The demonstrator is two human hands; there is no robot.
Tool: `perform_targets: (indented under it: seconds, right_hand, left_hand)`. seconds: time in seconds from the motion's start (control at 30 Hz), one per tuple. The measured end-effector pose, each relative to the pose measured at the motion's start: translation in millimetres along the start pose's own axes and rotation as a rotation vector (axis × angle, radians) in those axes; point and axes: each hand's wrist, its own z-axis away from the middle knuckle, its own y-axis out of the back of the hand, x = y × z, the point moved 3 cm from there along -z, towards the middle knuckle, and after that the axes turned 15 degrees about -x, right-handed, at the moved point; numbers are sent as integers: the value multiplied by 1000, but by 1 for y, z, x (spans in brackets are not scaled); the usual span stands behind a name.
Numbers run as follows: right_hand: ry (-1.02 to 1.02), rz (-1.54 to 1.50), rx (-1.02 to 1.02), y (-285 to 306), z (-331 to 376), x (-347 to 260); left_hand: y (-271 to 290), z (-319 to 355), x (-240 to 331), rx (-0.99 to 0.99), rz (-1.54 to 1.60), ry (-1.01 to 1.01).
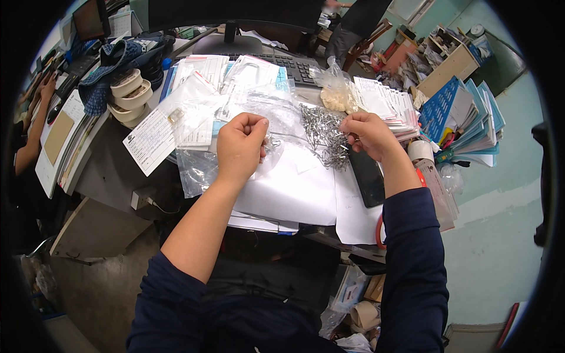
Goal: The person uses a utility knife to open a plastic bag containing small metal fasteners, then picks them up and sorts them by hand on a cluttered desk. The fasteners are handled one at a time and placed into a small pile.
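A heap of small silvery metal pieces [326, 132], like pins or screws, lies on white paper sheets [288, 188] on the desk. My right hand [371, 134] is at the heap's right edge, fingers pinched together; what they hold is too small to make out. To the left of the heap, my left hand [240, 144] is closed on a clear plastic bag [272, 154], which shows beside its fingertips. Just below my right hand a dark phone [367, 179] lies on the paper.
Labelled clear bags [159, 126] and cards cover the desk's left part. A bag of beige pieces [336, 97] and a card stack [385, 103] stand behind the heap. Farther back are a keyboard [294, 66] and monitor [235, 15]. Blue file holders [441, 109] stand right; another person's arm [36, 129] shows far left.
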Motion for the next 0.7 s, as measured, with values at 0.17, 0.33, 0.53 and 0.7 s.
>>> perform_targets:
  seconds: [0.17, 0.33, 0.53, 0.7]
  right_hand:
    - [-12, 107, 54, -5, 4, -9]
    - [-172, 21, 14, 0, 1, -5]
    - [-54, 4, -133, -38, -5, -29]
    - [111, 125, -94, -87, -19, -52]
  left_hand:
    - [1, 0, -2, -6, 13, -4]
    - [2, -1, -2, 24, -3, -1]
    - [0, -1, -2, 10, -7, 3]
    - [0, -2, -4, 9, 10, 7]
